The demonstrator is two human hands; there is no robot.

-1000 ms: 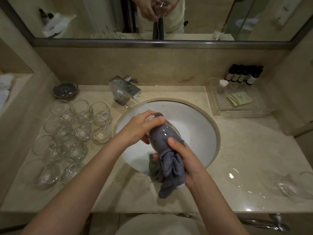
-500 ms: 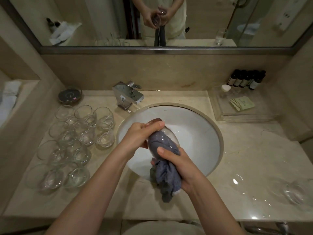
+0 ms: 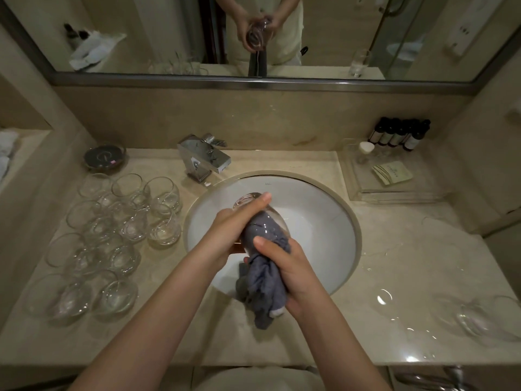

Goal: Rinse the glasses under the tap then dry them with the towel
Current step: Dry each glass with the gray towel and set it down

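Drying step: left hand [image 3: 225, 232] grips glass [image 3: 255, 218] over sink [image 3: 324, 221]; right hand [image 3: 287, 266] clenches towel [image 3: 265, 289] stuffed inside; next, probably park it with glasses [image 3: 479, 320] at 4 o'clock.

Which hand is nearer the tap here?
Left. The left hand grips the glass over the basin, just in front of the tap. The right hand holds the towel farther toward the counter's front edge.

My left hand [image 3: 225, 232] and right hand [image 3: 287, 266] are bare, forearms uncovered, no sleeves showing, and the mirror [image 3: 423, 38] shows my pale top.
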